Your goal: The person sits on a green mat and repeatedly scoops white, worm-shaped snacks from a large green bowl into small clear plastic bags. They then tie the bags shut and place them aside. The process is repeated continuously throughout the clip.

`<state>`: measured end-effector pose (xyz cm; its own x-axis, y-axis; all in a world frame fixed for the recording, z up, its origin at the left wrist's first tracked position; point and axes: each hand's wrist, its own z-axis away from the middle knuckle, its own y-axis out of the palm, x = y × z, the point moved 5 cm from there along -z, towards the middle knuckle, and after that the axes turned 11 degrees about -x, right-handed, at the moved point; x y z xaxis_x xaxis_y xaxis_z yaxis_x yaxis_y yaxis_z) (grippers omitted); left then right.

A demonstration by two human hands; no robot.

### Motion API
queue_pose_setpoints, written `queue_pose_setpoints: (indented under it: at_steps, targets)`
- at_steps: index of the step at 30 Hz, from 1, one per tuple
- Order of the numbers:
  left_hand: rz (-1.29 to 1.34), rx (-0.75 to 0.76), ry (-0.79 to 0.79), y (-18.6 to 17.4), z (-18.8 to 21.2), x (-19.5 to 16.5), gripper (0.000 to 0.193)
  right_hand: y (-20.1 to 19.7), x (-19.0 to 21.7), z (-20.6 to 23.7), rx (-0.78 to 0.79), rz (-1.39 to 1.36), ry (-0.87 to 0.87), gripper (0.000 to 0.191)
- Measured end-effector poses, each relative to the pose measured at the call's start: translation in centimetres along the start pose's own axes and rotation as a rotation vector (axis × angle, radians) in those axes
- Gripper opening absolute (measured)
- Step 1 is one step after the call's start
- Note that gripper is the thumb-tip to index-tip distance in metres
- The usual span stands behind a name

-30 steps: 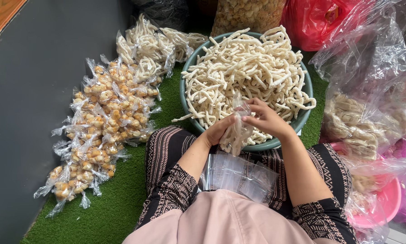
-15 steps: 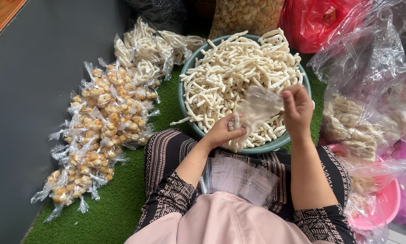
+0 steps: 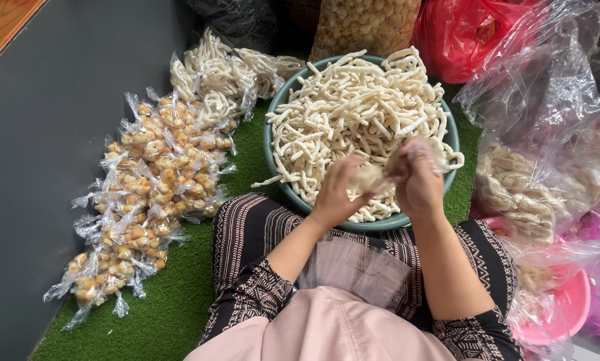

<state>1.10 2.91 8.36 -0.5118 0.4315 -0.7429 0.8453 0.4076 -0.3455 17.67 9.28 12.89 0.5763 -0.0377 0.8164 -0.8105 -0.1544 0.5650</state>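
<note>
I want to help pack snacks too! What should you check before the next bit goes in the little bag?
1. Little bag held by both hands: ok; left hand and right hand grip it over the bowl.
2. Bag mouth open: cannot tell, blurred.
3. Snack sticks in reach: ok, the green bowl is heaped.
4. Spare empty bags ready: ok, stacked on the lap.
5. Room for finished packs: ok, filled packs lie on the green mat, with bare mat beside them.
</note>
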Motion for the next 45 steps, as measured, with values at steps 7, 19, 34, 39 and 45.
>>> queue_pose_setpoints:
  at_steps: [7, 19, 34, 39, 45]
  targets:
    - [0.341, 0.369, -0.270, 3.4, 1.8, 0.9, 0.038, 0.0, -0.6, 1.4, -0.160, 0.345, -0.290, 0.028]
    - [1.643, -0.005, -0.746, -2.3, -1.1, 3.2, 0.038, 8.1, -4.0, 5.7, 0.404, 1.142, -0.623, 0.011]
    - [0.181, -0.158, -0.330, -0.9, -0.1, 5.7, 0.036, 6.9, -2.5, 4.8, 0.515, 1.312, -0.824, 0.016]
    - [0.078, -0.078, 0.057, -1.8, -0.7, 1.6, 0.040, 8.3, -0.2, 5.2, 0.403, 1.348, -1.026, 0.014]
    - [0.562, -0.026, -0.223, -0.6, 0.7, 2.5, 0.045, 5.0, -3.0, 1.9, 0.264, 1.010, -0.214, 0.006]
